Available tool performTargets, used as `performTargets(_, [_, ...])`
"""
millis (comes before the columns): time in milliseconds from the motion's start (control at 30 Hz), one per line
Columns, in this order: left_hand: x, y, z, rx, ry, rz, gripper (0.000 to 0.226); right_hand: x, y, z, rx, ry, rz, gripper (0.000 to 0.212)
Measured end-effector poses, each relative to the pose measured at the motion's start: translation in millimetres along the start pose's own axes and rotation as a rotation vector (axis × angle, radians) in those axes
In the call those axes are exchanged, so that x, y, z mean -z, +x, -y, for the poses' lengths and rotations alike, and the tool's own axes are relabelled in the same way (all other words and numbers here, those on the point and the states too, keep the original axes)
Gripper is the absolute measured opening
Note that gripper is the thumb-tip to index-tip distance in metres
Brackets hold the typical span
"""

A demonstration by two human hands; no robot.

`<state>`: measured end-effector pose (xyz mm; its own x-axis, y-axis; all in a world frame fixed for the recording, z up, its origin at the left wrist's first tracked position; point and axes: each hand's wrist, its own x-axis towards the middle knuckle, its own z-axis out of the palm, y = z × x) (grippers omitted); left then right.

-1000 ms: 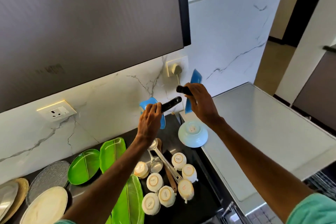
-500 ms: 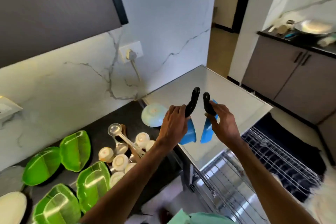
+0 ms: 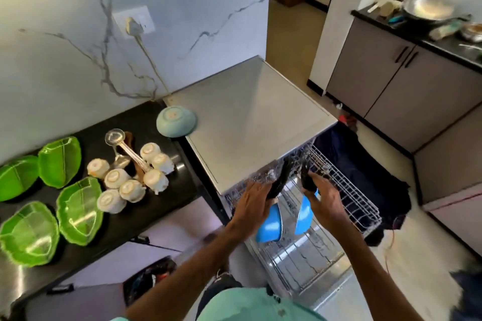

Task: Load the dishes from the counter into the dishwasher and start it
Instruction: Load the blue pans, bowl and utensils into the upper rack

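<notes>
Blue-headed, black-handled, the two ladles were in mid-transfer, so the loading step seemed under way. The left grip [image 3: 257, 197] curled round the left ladle [image 3: 270, 225] by its handle. Just right of it, the right grip [image 3: 324, 197] clasped the right ladle [image 3: 303, 214]. Both long axes ran near upright, heads down, above the dishwasher rack [image 3: 347, 191] beneath the grips. The next move likely called for lowering them between the wires.

White plug [image 3: 132, 26] in wall socket [image 3: 143, 16]; pan [image 3: 427, 8] on far countertop [image 3: 443, 45]

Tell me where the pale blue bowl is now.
Head view, left of centre: the pale blue bowl lies upside down where the black counter meets the dishwasher top.
</notes>
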<state>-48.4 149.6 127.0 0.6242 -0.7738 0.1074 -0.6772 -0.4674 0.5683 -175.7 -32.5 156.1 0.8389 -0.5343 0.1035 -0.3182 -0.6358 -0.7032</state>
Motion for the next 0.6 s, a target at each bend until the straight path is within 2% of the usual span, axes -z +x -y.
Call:
performTargets(267, [-63.8,31.6,-22.6,0.110,0.025,0.126,0.044,11.7,13.4,-50.6,0.015,0.018,0.120,0.035])
performTargets(367, [-88.7,55.5,-9.7,0.146,0.045,0.172,0.041,6.7,29.6,-73.5,-0.026,0.033,0.109,0.040])
performTargets(533, [-142.8,94.9,21.2,0.138,0.107,0.237,0.051,-23.2,59.1,-124.9,-0.014,-0.008,0.111,0.047])
performTargets(600, [-164.9,110.7,36.4,0.171,0.130,0.296,0.044,-42.1,74.1,-150.1,0.002,-0.039,0.153,0.049])
